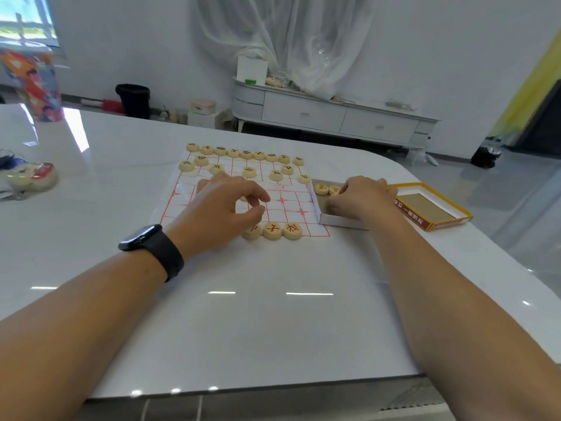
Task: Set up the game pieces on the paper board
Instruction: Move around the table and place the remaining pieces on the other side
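The left hand (224,205) pinches a piece on the near row of the board (291,205). The right hand (361,196) curls inside the box (340,219) to the right, its grasp hidden; remaining pieces (321,189) lie nearest it.

The scene is bright, evenly lit by cool daylight. A window (25,21) at ten o'clock is blown out to near white, and its light spreads as a broad pale sheen across the glossy white worktop (273,314) at nine o'clock. Short white streaks of glare from overhead lights sit on the worktop at six o'clock. Shadows are soft and faint. The whole picture is slightly soft; the far cabinet (328,113) and the yellow edge at two o'clock smear. Wide-angle distortion bends the forearms and the worktop's rim outward.
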Motion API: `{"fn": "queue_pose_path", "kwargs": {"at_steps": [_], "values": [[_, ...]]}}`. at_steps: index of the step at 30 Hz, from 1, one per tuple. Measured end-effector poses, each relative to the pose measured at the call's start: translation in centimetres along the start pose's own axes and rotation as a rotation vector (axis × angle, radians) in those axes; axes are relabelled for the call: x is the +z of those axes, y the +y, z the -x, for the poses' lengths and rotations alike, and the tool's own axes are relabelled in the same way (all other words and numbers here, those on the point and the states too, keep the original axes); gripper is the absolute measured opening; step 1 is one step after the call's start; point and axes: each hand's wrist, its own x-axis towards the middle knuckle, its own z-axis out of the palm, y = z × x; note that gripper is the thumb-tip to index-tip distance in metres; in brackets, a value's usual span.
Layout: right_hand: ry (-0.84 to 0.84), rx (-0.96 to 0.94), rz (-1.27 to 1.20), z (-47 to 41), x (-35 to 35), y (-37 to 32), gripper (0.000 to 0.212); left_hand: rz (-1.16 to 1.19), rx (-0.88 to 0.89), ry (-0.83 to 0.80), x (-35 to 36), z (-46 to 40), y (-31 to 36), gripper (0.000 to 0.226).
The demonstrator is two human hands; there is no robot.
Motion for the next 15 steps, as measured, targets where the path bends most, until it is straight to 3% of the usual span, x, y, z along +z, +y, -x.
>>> {"fn": "queue_pose_path", "kwargs": {"at_steps": [6, 12, 15], "values": [[0.183, -0.074, -0.056, 0.0, 0.9, 0.2, 0.027, -0.084, -0.026, 0.012, 0.9, -1.2, 0.0, 0.015], [0.112, -0.060, -0.055, -0.4, 0.8, 1.0, 0.029, -0.198, -0.008, 0.123, 1.7, -2.8, 2.2, 0.014], [0.155, -0.067, -0.109, -0.5, 0.7, 1.6, 0.035, -0.235, 0.005, 0.095, 2.3, -4.5, 3.6, 0.015]]}}
